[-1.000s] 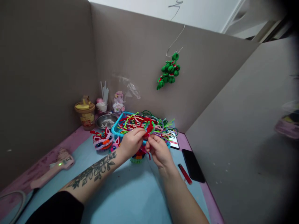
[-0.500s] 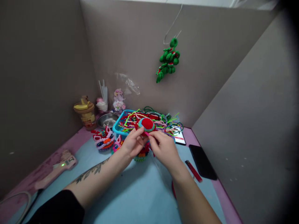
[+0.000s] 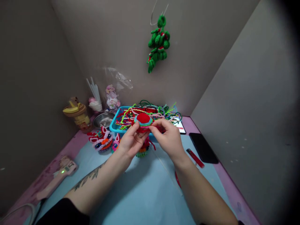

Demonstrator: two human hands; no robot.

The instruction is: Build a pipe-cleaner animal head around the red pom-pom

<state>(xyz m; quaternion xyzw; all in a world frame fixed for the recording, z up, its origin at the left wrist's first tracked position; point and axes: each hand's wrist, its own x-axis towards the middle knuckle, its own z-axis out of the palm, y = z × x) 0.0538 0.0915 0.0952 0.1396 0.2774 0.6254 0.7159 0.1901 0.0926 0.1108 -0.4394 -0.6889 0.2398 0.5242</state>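
A round red yarn piece (image 3: 143, 118) with a blue ring around its centre is held up over the table. My left hand (image 3: 132, 139) grips it from the left and below, thumb at its edge. My right hand (image 3: 167, 137) pinches at its right edge, where a pink strand runs along the rim; whether the fingers hold the strand or the rim is hard to make out. Below the hands sits a small colourful yarn figure (image 3: 142, 150), partly hidden. Further left stand a lion-head yarn figure (image 3: 102, 140) and a smaller pink one (image 3: 116, 143).
A blue basket (image 3: 113, 126) overflows with colourful yarn strands behind my hands. At left lie a pink glue gun (image 3: 57, 181) and a metal bowl (image 3: 104, 119). To the right are a red-and-black lighter (image 3: 195, 158) and a black phone (image 3: 203, 147). Green yarn leaves (image 3: 158, 45) hang on the wall.
The camera view has shifted. My right hand has turned slightly and now pinches closer along the rim of the yarn piece, while the left keeps its hold.
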